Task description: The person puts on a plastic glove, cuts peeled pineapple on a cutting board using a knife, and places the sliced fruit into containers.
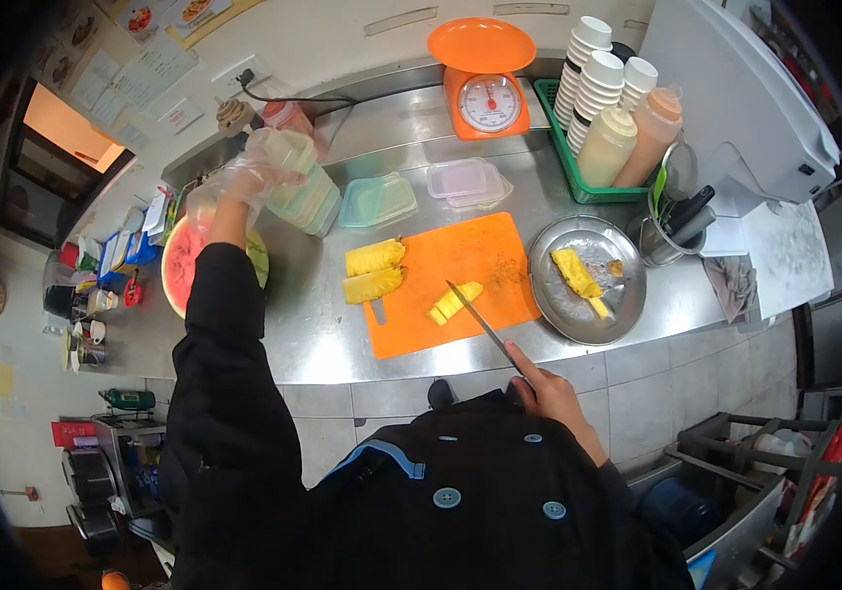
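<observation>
My left hand [244, 187], in a clear plastic glove, reaches to a stack of clear plastic containers [305, 202], its fingers closed at the rim of the upper one. My right hand [551, 395] grips a knife [483, 327], its blade slanting over the orange cutting board [450, 246]. Beside the blade tip lie cut pineapple pieces [453, 304]. Two larger pineapple pieces [374, 270] rest at the board's left edge. A round metal tray [588, 329] to the right holds pineapple trimmings [576, 275]. Partly behind my left sleeve sits a cut watermelon [181, 264].
Plastic lids [378, 201] lie behind the board. An orange scale [488, 98] stands at the back. A green basket [578, 182] holds stacked cups and sauce bottles. A metal utensil container [671, 241] stands right of the tray. More squeeze bottles [288, 118] stand at the back left.
</observation>
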### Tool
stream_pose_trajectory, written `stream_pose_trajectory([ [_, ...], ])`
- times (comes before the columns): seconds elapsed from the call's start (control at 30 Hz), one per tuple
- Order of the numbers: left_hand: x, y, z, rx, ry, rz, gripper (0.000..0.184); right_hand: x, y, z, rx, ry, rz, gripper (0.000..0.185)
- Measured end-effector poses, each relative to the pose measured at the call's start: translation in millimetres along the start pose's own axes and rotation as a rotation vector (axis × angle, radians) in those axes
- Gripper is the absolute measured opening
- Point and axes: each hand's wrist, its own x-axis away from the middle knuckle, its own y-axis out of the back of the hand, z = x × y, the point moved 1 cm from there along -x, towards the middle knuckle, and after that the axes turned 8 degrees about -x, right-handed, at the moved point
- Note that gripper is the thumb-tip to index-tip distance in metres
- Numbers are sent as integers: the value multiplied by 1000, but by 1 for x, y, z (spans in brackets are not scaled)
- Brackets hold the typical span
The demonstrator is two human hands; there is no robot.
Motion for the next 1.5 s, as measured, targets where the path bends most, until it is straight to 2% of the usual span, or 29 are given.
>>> stream_pose_trajectory([
  [0.07, 30, 38, -44, 105, -236, -325, 84, 3, -1, -3, 10, -3, 35, 64],
  [0.1, 44, 53, -69, 109, -250, -325, 84, 4, -1, -5, 13, -15, 26, 64],
  [0.17, 75, 70, -128, 742, -320, -197, 87, 3, -2, -7, 62, -21, 79, 65],
  [0.23, 102, 60, -191, 1290, -263, -99, 71, 3, 0, -6, 65, -36, 95, 65],
  [0.3, 138, 66, -246, 1649, -384, 158, 54, 6, 0, -6, 68, -51, 112, 65],
  [0.37, 147, 45, -284, 1816, -462, 428, 38, 8, 1, -9, 57, -41, 116, 64],
  [0.43, 145, 32, -313, 1569, -564, 503, 30, 11, 0, -13, 54, -49, 103, 65],
  [0.57, 147, 2, -352, 1671, -581, 647, 35, 19, 1, -21, 38, -56, 78, 66],
  [0.67, 149, -7, -363, 1841, -433, 660, 29, 23, 3, -24, 9, -116, 56, 64],
  [0.77, 142, -7, -361, 1831, -270, 783, 22, 25, 2, -32, -14, -108, 63, 64],
  [0.83, 134, -5, -356, 1869, -490, 886, 21, 26, 2, -34, 4, -82, 55, 66],
  [0.87, 133, -7, -357, 1870, -492, 886, 21, 26, 2, -35, 22, -53, 53, 69],
  [0.93, 139, -5, -354, 2079, -531, 746, 16, 27, 3, -38, 31, -51, 52, 69],
  [0.97, 144, -14, -355, 2084, -528, 738, 16, 26, 3, -38, 40, -48, 49, 68],
  [1.03, 152, -39, -357, 1876, -167, 711, 15, 28, 6, -35, 34, -47, 62, 68],
  [1.07, 149, -43, -351, 1887, -165, 694, 15, 26, 9, -35, 25, -49, 67, 68],
  [1.13, 140, -41, -329, 1775, -427, 510, 18, 24, 6, -44, -9, -26, 35, 67],
  [1.17, 131, -41, -317, 1773, -420, 512, 18, 26, 2, -48, -45, -22, 9, 65],
  [1.23, 106, -43, -291, 840, -362, 56, 22, 25, 0, -48, -143, 2, -56, 63],
  [1.27, 95, -65, -279, 848, -350, 51, 22, 22, 1, -50, -240, 32, -132, 61],
  [1.3, 80, -99, -268, 679, -398, -16, 21, 20, -3, -56, -240, 40, -120, 61],
  [1.37, 83, -116, -254, 500, -437, -84, 22, 16, -4, -65, -284, 178, -196, 58],
  [1.4, 106, -113, -249, 444, -466, -360, 25, 14, 0, -65, -299, 226, -222, 57],
  [1.47, 141, -99, -246, 382, -493, -628, 29, 15, 17, -55, -771, -517, 220, 54],
  [1.5, 154, -92, -245, 505, -458, -342, 35, 14, 16, -59, -770, -523, 224, 54],
])
